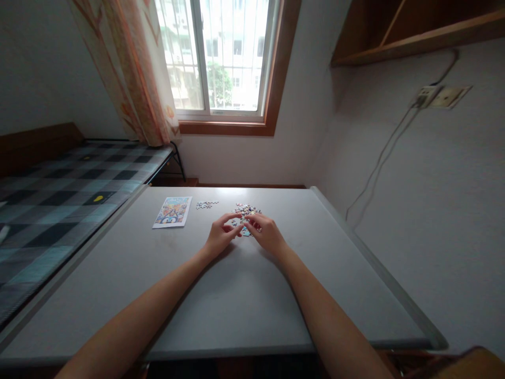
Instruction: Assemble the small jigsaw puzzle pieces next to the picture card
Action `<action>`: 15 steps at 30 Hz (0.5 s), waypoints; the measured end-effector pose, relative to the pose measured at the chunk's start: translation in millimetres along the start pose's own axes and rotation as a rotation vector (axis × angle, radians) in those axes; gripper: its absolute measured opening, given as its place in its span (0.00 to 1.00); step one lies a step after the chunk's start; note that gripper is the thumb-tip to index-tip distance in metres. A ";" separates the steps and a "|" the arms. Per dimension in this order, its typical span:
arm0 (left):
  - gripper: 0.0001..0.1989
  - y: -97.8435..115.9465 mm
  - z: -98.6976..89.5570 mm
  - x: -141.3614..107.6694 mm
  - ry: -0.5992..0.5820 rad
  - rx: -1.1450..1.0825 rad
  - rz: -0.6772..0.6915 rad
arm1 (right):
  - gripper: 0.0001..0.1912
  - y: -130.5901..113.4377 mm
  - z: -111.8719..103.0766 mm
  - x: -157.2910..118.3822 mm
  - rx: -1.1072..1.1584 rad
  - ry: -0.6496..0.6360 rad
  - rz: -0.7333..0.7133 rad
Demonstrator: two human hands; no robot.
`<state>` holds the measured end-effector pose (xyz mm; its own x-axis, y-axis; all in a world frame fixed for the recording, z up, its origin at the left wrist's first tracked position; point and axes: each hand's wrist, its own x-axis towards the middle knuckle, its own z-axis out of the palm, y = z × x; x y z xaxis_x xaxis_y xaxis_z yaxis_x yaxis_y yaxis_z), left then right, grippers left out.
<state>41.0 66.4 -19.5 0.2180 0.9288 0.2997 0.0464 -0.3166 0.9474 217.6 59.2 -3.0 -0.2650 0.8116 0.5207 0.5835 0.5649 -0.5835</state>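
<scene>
Both hands meet over a loose pile of jigsaw puzzle pieces (249, 209) at the middle of the table's far half. My left hand (223, 234) has its thumb and index finger curved into a pinch. Opposite it, the fingertips of my right hand (268, 234) are also pinched together. Between the fingertips is a small pale greenish puzzle piece (243, 221), partly hidden by the fingers; its outline is too small to make out. A few joined or closely laid puzzle pieces (205, 205) lie left of the pile. Further left lies a colourful printed picture sheet (172, 212).
The light grey table (236, 305) has raised side edges and meets the wall on the right. A bed with a checked cover (79, 195) stands at the left. Behind are a curtain (130, 68) and a window (232, 58). A cable (374, 168) hangs from a wall socket.
</scene>
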 end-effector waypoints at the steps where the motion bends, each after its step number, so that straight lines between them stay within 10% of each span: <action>1: 0.23 -1.1 0.0 0.1 0.001 0.006 -0.002 | 0.07 0.1 0.1 0.0 -0.001 -0.001 0.001; 15: 0.22 -2.7 -0.3 1.1 0.001 0.032 -0.034 | 0.08 3.9 1.4 -1.0 0.004 -0.001 -0.002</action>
<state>40.8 68.3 -21.7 0.2150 0.9392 0.2677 0.0850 -0.2910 0.9529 219.0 60.8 -6.7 -0.2671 0.8104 0.5215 0.5800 0.5674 -0.5845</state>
